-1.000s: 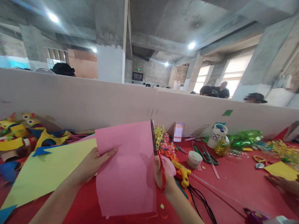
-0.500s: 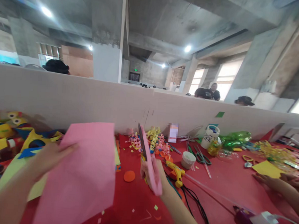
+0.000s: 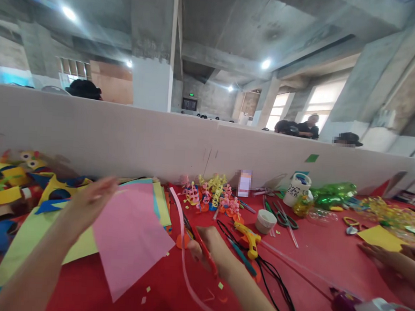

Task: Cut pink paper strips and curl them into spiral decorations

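Observation:
My right hand [image 3: 211, 250] is closed round the red-handled scissors [image 3: 202, 249], low over the red table [image 3: 309, 265]. A thin pink strip [image 3: 183, 262] curls from near the blades down toward the front edge. The pink paper sheet [image 3: 128, 235] lies to the left, partly over a yellow-green sheet [image 3: 29, 243]. My left hand [image 3: 90, 200] hovers at the pink sheet's upper left corner, smeared by motion. Whether its fingers still touch the sheet is unclear.
A white partition [image 3: 124, 141] runs along the table's back. Foam shapes [image 3: 12, 181] are piled at left and paper curls [image 3: 212, 195] at centre. A yellow glue gun [image 3: 249, 234], black cables [image 3: 277, 282], a white cup [image 3: 265, 221], green scissors [image 3: 285, 219], another person's hand [image 3: 391, 258] and a purple glue gun [image 3: 351, 309] lie to the right.
The pink sheet went left and down onto the table. My right hand dropped with the scissors, and a cut pink strip now trails from them. The left hand has pulled away leftward.

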{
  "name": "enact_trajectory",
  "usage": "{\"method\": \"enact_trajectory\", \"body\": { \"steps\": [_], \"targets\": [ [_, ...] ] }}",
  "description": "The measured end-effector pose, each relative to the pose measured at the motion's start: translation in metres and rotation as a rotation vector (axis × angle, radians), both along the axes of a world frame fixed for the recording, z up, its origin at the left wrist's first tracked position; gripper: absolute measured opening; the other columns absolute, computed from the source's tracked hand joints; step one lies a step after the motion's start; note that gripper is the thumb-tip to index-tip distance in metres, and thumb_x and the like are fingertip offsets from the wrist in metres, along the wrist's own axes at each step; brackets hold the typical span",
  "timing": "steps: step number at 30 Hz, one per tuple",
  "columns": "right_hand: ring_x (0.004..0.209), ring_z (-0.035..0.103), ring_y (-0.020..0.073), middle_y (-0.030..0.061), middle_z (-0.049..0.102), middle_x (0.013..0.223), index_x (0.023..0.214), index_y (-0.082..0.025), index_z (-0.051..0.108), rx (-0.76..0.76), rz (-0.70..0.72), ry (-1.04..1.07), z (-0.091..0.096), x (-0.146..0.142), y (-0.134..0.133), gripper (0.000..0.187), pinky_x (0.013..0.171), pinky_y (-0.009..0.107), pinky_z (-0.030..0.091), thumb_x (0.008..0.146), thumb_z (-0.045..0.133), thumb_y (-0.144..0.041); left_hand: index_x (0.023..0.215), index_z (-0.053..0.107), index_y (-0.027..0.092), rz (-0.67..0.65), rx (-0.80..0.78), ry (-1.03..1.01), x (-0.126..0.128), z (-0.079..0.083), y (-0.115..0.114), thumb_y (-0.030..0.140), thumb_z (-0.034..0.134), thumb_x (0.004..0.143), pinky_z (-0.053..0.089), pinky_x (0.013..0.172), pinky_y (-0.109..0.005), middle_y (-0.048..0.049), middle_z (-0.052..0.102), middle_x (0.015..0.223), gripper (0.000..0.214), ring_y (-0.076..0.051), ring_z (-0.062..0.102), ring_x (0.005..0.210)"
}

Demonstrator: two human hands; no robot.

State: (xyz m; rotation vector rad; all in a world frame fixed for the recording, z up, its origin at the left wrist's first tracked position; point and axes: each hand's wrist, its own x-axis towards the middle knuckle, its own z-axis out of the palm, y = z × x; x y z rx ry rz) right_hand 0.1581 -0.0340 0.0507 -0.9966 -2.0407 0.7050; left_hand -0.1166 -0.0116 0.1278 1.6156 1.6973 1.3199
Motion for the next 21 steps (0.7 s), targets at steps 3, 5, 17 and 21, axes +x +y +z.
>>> {"method": "enact_trajectory", "body": {
  "steps": [3,5,17,21],
  "targets": [
    [0.042,0.037,0.0088,-0.0028,0.038,0.042,0.053,-0.018,0.043,-0.008,0.013,-0.021,0.0,-0.003,-0.002,0.07,0.041,0.02,0.022,0.073,0.018,-0.08,0.111,0.055,0.015,-0.415,-0.154,-0.354,0.046,-0.006,-0.008,0.059,0.052,0.075,0.043,0.093,-0.038,-0.0127,0.063,0.111,0.057,-0.026,0.056,0.105],
    [0.042,0.036,0.0085,-0.0029,0.037,0.043,0.053,-0.018,0.042,0.0,-0.007,-0.054,0.001,-0.003,-0.003,0.07,0.042,0.02,0.021,0.074,0.016,-0.079,0.098,0.06,0.015,-0.566,-0.287,-0.465,0.069,-0.015,-0.013,0.059,0.051,0.076,0.048,0.085,-0.039,-0.0124,0.067,0.097,0.05,-0.025,0.062,0.093],
    [0.047,0.048,0.013,0.0023,0.054,0.052,0.064,-0.017,0.055,0.069,-0.274,-0.58,0.029,0.018,-0.01,0.055,0.045,0.023,0.022,0.08,0.039,-0.066,0.074,0.061,0.016,-0.54,-0.282,-0.27,0.098,-0.036,-0.017,0.039,0.068,0.066,0.05,0.069,-0.032,-0.0038,0.069,0.068,0.025,-0.02,0.064,0.07],
    [0.064,0.064,0.022,0.0114,0.067,0.069,0.073,-0.015,0.063,-0.052,-0.409,-0.748,0.027,0.048,-0.004,0.051,0.054,0.026,0.036,0.086,0.037,-0.057,0.079,0.066,0.015,-0.57,-0.341,-0.305,0.094,-0.035,-0.017,0.04,0.07,0.063,0.049,0.067,-0.03,-0.005,0.069,0.069,0.03,-0.02,0.064,0.071]
  ]
}}
